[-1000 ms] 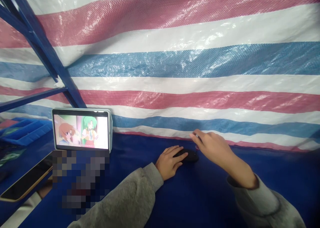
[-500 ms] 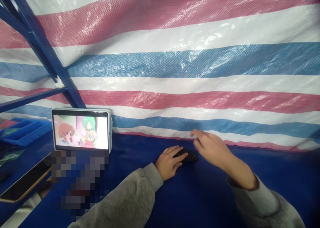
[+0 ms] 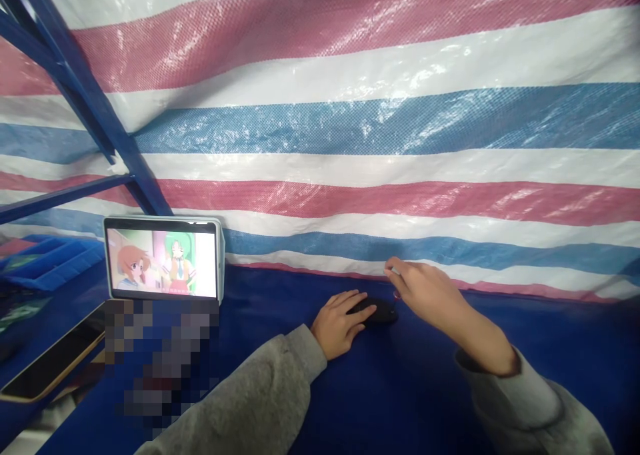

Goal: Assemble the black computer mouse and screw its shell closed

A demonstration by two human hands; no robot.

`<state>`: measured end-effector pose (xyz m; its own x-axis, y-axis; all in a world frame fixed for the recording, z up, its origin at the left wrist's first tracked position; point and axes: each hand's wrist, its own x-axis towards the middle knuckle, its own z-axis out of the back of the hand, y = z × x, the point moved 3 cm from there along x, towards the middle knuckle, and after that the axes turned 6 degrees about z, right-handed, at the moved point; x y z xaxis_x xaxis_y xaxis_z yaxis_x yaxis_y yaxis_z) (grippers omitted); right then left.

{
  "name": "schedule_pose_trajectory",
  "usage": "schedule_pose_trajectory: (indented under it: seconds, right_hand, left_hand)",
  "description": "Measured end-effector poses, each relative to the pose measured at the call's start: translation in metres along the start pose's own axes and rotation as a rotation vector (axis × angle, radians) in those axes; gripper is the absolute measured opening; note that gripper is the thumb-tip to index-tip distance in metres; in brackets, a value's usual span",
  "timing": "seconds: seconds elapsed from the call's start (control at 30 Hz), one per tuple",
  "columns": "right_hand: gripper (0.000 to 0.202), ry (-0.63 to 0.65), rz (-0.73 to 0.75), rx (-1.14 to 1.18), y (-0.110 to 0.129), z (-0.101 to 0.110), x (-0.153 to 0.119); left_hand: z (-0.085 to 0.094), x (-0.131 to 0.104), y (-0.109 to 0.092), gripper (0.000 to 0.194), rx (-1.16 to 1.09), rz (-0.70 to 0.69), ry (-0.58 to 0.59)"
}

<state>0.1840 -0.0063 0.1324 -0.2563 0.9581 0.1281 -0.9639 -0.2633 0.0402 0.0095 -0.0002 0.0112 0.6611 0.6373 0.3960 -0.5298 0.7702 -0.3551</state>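
A small black object (image 3: 384,310), rounded and low, lies on the dark blue table surface (image 3: 370,402). My left hand (image 3: 340,325) rests on its left end with the fingers spread over it, pressing it to the table. Just to the right and a little above, my right hand (image 3: 425,292) is raised with its thumb and forefinger pinched together. Something thin and reddish (image 3: 397,294) shows below those fingertips, near the object's right end; what the pinch holds is too small to make out.
A tablet (image 3: 163,262) showing a cartoon stands at the left. A phone (image 3: 55,352) lies in front of it, beside a blurred patch. Blue trays (image 3: 55,262) sit at the far left. Behind hangs a striped sheet (image 3: 350,128) with a blue metal frame (image 3: 117,132).
My right hand has shifted slightly right, and its thumb and forefinger have come closer together. The left hand has kept its place on the black object. The picture on the tablet differs slightly.
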Motion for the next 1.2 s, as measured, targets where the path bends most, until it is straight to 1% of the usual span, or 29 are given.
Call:
schedule_pose_trajectory:
  seconds: [0.1, 0.27, 0.37, 0.5, 0.6, 0.67, 0.77, 0.83, 0.93, 1.0, 1.07, 1.13, 1.2]
  right_hand:
    - [0.035, 0.005, -0.02, 0.002, -0.0001, 0.0006, -0.0002]
    - [0.025, -0.029, 0.024, 0.011, 0.0048, 0.0036, -0.0023]
    - [0.026, -0.033, 0.005, -0.014, 0.0027, 0.002, -0.0017]
    - [0.034, -0.012, -0.033, -0.014, 0.0, -0.0009, -0.0009]
    - [0.026, -0.04, 0.019, 0.011, 0.0025, 0.0, -0.0012]
    - [0.025, -0.042, 0.05, 0.024, 0.0039, 0.0005, -0.0013]
    - [0.03, -0.007, 0.024, 0.025, 0.0033, -0.0002, -0.001]
    - [0.034, -0.006, 0.008, 0.018, 0.0027, -0.0003, -0.0012]
    - [0.027, -0.045, 0.055, 0.018, 0.0039, 0.0, -0.0018]
    - [0.025, -0.043, 0.068, 0.015, 0.004, -0.0007, -0.0018]
    - [0.028, -0.016, 0.039, 0.016, 0.0029, -0.0015, -0.0014]
    - [0.035, 0.005, 0.007, 0.03, 0.0022, -0.0012, -0.0011]
    - [0.032, 0.007, 0.006, 0.053, 0.0026, 0.0004, -0.0012]
  left_hand:
    - [-0.0002, -0.0002, 0.0003, 0.044, -0.001, -0.001, 0.0]
    - [0.0008, 0.0006, 0.0, 0.042, 0.001, 0.01, -0.005]
    - [0.0004, 0.0005, 0.0001, 0.043, 0.0, 0.01, -0.008]
    - [-0.0001, 0.0005, -0.0002, 0.044, -0.007, 0.017, 0.0]
    - [0.0008, 0.0007, -0.0007, 0.044, -0.007, 0.012, 0.0]
    - [0.0015, 0.0007, -0.0008, 0.044, -0.003, 0.009, -0.001]
    - [0.0022, 0.0006, -0.0006, 0.044, 0.003, 0.009, -0.004]
    - [0.0024, 0.0008, -0.0007, 0.045, 0.003, 0.007, -0.002]
    - [0.0022, 0.0012, -0.0011, 0.044, 0.001, 0.006, 0.001]
    - [0.0018, 0.0011, -0.0012, 0.043, -0.002, 0.004, -0.002]
    - [0.0011, 0.0007, -0.0009, 0.044, -0.004, 0.002, -0.006]
    - [0.0003, 0.0002, -0.0003, 0.044, -0.003, 0.0, -0.01]
    - [-0.0001, -0.0001, 0.0003, 0.044, -0.002, 0.002, -0.013]
